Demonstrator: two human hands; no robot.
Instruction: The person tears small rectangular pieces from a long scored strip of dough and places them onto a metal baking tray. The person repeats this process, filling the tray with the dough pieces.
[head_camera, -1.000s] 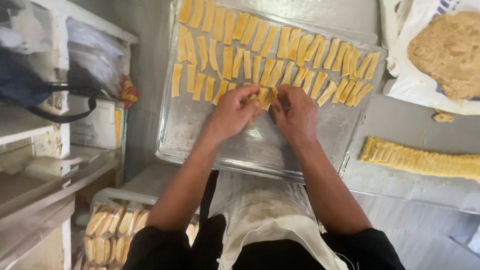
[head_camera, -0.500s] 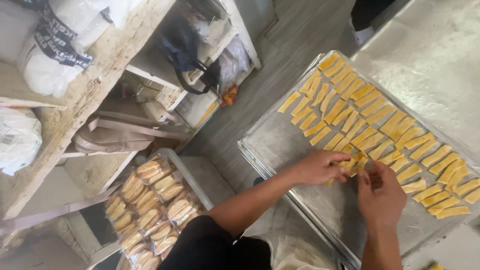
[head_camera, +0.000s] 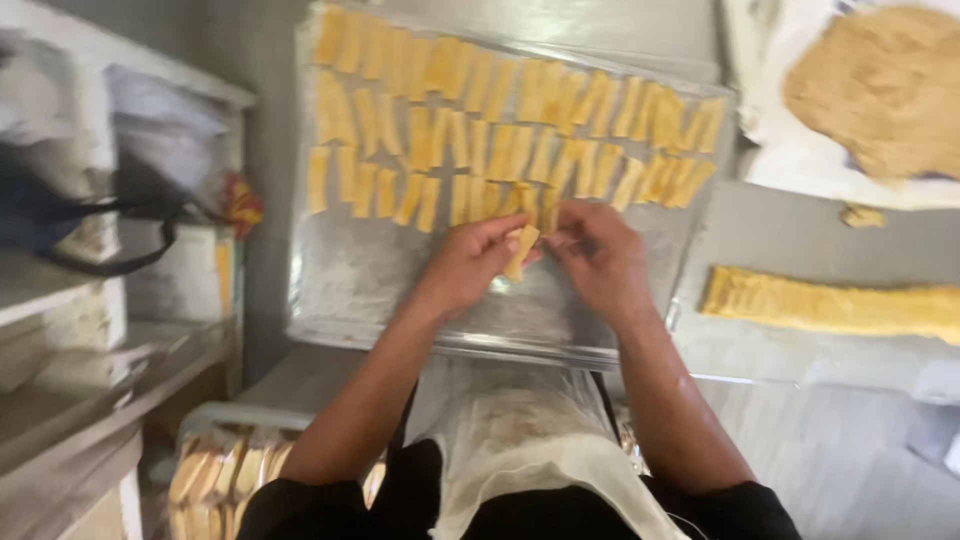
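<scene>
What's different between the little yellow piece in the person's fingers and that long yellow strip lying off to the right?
The dough piece is short and held above the baking tray by the left hand and right hand; the long strip lies untouched on the counter. The piece stands tilted; the strip lies flat. Both are the same pale yellow.

Both forearms stretched forward, left hand (head_camera: 470, 262) and right hand (head_camera: 600, 255) close together, fingers pinched

Metal baking tray (head_camera: 360, 290): rows of yellow dough strips (head_camera: 500, 110) far side. Left hand (head_camera: 468, 262) and right hand (head_camera: 600, 258) pinch one dough strip (head_camera: 522, 252). Dough slab (head_camera: 880, 85) far right; cut strip row (head_camera: 830, 300) right.
</scene>
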